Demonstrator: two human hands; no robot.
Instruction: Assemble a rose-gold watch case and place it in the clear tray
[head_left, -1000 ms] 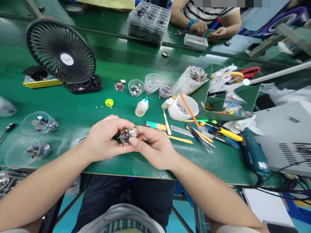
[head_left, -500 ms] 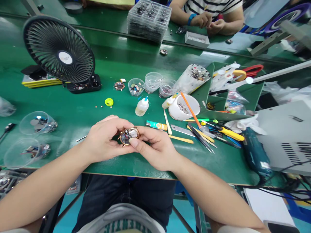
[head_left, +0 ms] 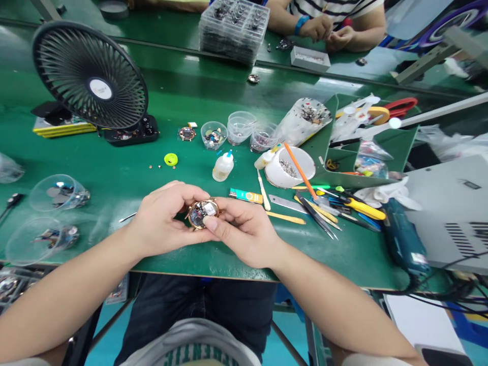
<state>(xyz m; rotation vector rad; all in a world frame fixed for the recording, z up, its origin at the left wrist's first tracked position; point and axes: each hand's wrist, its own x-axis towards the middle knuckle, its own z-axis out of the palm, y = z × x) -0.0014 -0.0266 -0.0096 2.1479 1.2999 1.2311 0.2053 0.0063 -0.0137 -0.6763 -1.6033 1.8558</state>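
Observation:
Between my two hands is a round, gold-rimmed watch case (head_left: pixel 201 212) with its inner parts showing. My left hand (head_left: pixel 164 218) grips its left side, fingers curled along the top and thumb below. On the other side my right hand (head_left: pixel 244 229) pinches the case, with the thumb tip resting on its lower right face. A small white bottle with a blue tip (head_left: pixel 223 166) stands just beyond the hands. Close to the right fingers lie a green and orange lighter (head_left: pixel 246 195) and a yellow stick (head_left: pixel 285 218).
A black fan (head_left: pixel 91 76) stands at the left. Clear cups (head_left: pixel 213 136) and a white bowl (head_left: pixel 272 175) sit behind the hands. Tweezers (head_left: pixel 316 216), a green organizer (head_left: pixel 404 147) and a grey machine (head_left: pixel 453 203) are at right. Another person's hands (head_left: pixel 322 30) work across the table.
The camera view has shifted very slightly. The other person's hands have moved a little. My hands hold the watch case in nearly the same pose.

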